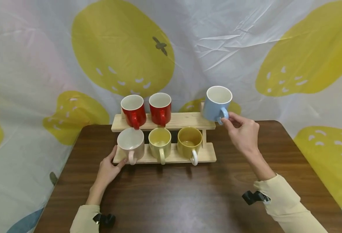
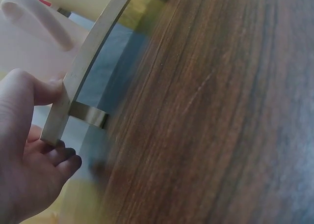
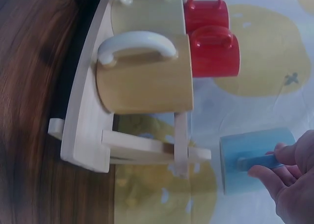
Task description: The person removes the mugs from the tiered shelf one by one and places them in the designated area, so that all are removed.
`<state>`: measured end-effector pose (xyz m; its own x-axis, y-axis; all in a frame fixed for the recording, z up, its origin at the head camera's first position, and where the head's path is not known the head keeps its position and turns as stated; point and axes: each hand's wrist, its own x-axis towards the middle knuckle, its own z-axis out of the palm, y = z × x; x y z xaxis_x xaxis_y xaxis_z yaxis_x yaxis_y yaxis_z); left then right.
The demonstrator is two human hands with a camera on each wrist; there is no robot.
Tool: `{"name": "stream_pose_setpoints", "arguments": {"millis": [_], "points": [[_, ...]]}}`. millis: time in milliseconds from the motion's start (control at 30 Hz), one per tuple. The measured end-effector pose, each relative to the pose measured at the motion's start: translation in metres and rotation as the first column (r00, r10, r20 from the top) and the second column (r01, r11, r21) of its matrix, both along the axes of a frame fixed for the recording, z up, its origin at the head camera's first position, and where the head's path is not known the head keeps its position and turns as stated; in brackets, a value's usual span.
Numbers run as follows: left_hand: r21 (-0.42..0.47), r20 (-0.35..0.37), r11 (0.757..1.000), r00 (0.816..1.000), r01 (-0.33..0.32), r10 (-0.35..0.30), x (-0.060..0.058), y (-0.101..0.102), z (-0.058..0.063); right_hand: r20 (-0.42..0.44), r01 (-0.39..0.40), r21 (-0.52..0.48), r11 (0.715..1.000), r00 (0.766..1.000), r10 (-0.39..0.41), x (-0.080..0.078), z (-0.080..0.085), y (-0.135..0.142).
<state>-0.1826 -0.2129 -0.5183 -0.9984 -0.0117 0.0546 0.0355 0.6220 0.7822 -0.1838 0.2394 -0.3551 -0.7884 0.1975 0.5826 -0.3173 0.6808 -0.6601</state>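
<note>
My right hand (image 1: 245,134) pinches the handle of a light blue mug (image 1: 214,108) between thumb and fingers. The mug is upright at the right end of the upper board, and the right wrist view shows a gap between the mug (image 3: 230,160) and the wooden rack. At the lower left corner of the two-tier wooden rack (image 1: 185,120), my left hand (image 1: 108,170) grips the board end, thumb on the front edge (image 2: 73,81) and fingers curled beneath. Beside that hand stands a pale pink mug (image 1: 134,145).
Two red mugs (image 1: 136,115) stand on the upper board's left half. A pale yellow mug (image 1: 162,145) and a mustard mug (image 1: 189,142) with a white handle share the lower board with the pink one. The rack stands on a brown table (image 1: 171,194) before a fruit-print cloth (image 1: 188,64).
</note>
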Motion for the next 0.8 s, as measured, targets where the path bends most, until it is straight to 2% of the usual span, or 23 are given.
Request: {"name": "stream_pose_setpoints", "arguments": {"millis": [467, 800], "points": [[0.007, 0.001, 1.000, 1.000, 0.002, -0.002, -0.002, 0.003, -0.001, 0.053, 0.055, -0.077, 0.996, 0.997, -0.051, 0.003, -0.001, 0.028], [0.007, -0.013, 1.000, 1.000, -0.004, 0.004, 0.000, 0.001, -0.003, 0.101, 0.110, -0.047, 0.993, 0.989, -0.105, -0.001, -0.028, 0.038]]}}
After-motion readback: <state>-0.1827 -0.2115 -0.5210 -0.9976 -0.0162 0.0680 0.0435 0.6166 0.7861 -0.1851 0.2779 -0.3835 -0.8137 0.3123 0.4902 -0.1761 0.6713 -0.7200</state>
